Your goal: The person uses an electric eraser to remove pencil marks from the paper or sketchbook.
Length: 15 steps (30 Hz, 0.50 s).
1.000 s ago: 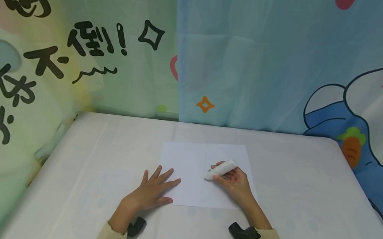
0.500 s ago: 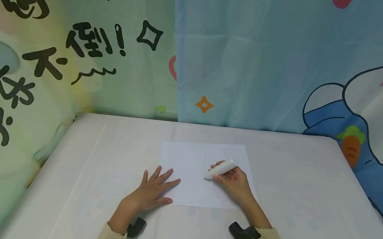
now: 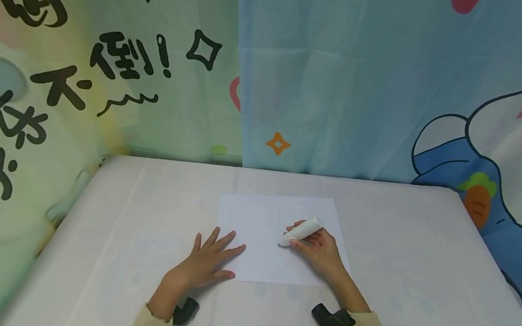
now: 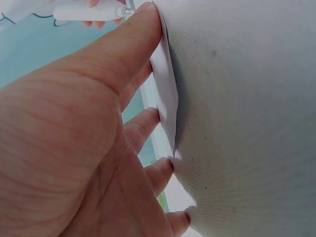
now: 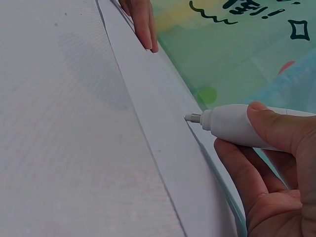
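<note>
A sheet of white paper (image 3: 253, 217) lies on the white-covered table. My left hand (image 3: 207, 262) rests with spread, straight fingers on its left edge and the cloth beside it. In the left wrist view, the paper's near edge (image 4: 167, 94) lifts slightly under the thumb and fingers. My right hand (image 3: 323, 249) pinches a thick white pen (image 3: 302, 230) between thumb and fingers, slanted over the right half of the sheet. The pen's narrow metal tip (image 5: 194, 118) is at the paper; firm contact cannot be told. A faint straight line runs upward on the sheet near the tip.
The white cloth-covered table (image 3: 160, 192) spreads around the paper. Behind it hang a printed green curtain (image 3: 178, 118) and a blue curtain (image 3: 359, 89). Black wrist mounts (image 3: 332, 317) sit at both wrists, below beige sleeves.
Both hands, the pen and the paper keep nearly the same place. Only the head view shifts very slightly.
</note>
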### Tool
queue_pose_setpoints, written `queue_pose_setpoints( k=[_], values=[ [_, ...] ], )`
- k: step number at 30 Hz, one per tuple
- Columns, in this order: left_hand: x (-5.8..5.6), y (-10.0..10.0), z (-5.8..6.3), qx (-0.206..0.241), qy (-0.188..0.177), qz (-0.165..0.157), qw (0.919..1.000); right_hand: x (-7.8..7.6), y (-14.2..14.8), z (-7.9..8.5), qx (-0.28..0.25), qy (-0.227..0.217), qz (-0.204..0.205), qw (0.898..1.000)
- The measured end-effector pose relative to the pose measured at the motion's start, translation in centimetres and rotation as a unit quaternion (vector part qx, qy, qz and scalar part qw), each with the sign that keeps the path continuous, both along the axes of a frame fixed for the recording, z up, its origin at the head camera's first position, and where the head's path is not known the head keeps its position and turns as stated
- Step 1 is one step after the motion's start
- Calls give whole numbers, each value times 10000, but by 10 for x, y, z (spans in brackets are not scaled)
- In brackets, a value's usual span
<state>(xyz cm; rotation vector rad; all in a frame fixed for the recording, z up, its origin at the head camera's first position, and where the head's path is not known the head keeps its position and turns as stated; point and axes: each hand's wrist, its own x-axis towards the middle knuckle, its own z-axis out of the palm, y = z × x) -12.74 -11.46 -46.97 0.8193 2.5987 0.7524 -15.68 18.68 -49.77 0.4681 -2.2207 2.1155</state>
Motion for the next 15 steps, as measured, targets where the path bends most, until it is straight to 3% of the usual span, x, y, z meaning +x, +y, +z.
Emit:
queue_pose_setpoints(
  k=[15],
  values=[
    [1,0,2,2,-41,18,10000,0,1,0,0,-89,75,9999]
  ],
)
